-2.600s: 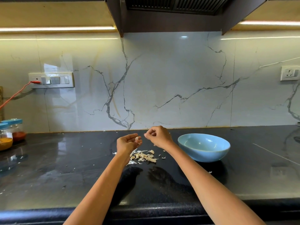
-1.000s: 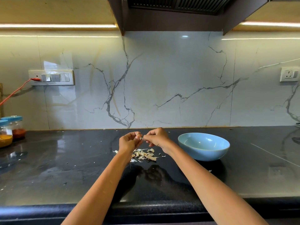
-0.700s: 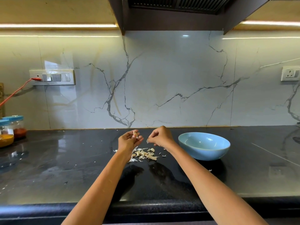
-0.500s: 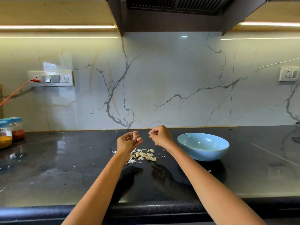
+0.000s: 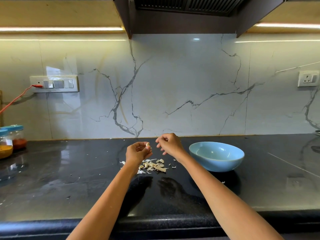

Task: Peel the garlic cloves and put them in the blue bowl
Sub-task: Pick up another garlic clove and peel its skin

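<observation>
- The desk (image 5: pixel 69 179) is dark and glossy, with pale flecks scattered across it; a dropped clove could skid toward the front edge or get lost among the scraps.
- The blue bowl (image 5: pixel 216 157) sits toward the desk's back edge, right of centre, and looks empty from here; a careless toss could bounce off its rim.
- The right hand (image 5: pixel 170 144) hovers loosely curled, its grip apart and holding nothing I can make out.
- The left hand (image 5: pixel 137 152) has its grip pinched on the garlic clove (image 5: pixel 147 144), held above the desk.
- The peel pile (image 5: pixel 153 166) lies under the hands; clinging skin could travel along into the bowl.
</observation>
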